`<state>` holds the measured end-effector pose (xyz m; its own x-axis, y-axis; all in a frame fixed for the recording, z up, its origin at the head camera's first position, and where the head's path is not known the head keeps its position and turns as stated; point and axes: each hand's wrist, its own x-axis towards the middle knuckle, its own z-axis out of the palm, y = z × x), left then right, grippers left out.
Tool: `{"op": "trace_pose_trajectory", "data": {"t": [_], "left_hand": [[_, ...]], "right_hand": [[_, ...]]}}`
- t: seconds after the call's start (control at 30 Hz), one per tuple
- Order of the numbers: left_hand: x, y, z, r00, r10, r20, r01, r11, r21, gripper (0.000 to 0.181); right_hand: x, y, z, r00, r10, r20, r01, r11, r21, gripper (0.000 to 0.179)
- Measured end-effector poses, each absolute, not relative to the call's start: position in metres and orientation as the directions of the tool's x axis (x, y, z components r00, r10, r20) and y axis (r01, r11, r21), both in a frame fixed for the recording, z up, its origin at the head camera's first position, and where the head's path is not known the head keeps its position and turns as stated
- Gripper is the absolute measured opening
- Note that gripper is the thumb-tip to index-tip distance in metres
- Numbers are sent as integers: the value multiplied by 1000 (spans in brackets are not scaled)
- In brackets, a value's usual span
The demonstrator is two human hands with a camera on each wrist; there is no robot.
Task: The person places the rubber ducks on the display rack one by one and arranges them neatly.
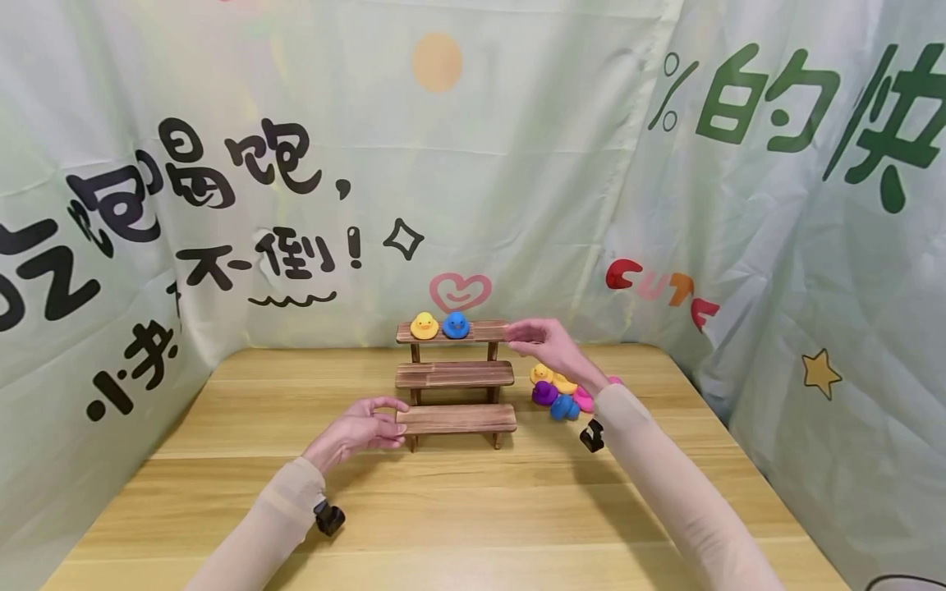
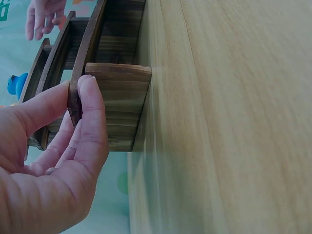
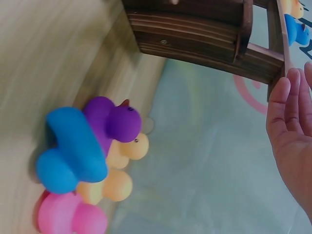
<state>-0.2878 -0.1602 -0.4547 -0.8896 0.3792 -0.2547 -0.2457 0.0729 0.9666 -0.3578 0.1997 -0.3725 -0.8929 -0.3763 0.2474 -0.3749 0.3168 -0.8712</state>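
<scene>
A three-tier wooden stand (image 1: 455, 419) stands on the table, its steps rising toward the back. My left hand (image 1: 360, 428) pinches the left end of the lowest step; in the left wrist view the thumb and fingers (image 2: 92, 105) lie on opposite faces of the board. A yellow duck (image 1: 424, 327) and a blue duck (image 1: 456, 326) sit side by side on the top step, left of its middle. My right hand (image 1: 550, 345) is at the right end of that step, fingers extended and holding nothing. In the right wrist view its fingertips (image 3: 292, 78) overlap the board's end.
Right of the stand, a cluster of toy ducks lies on the table (image 1: 473, 525): a purple duck (image 3: 124, 124), a blue duck (image 3: 78, 151), a pink duck (image 3: 68, 214) and yellow ones. A printed cloth (image 1: 517, 164) hangs behind and at both sides.
</scene>
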Motion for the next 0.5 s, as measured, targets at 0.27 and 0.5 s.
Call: {"op": "trace_pose_trajectory", "data": {"t": [0.27, 0.5], "left_hand": [[-288, -161, -455, -889, 384, -250, -241, 72, 968, 50], [-287, -161, -455, -888, 387, -247, -241, 65, 968, 49]], "right_hand": [[-357, 208, -380, -901, -384, 202, -345, 352, -870, 31], [-352, 217, -386, -899, -389, 202, -367, 414, -833, 29]]}}
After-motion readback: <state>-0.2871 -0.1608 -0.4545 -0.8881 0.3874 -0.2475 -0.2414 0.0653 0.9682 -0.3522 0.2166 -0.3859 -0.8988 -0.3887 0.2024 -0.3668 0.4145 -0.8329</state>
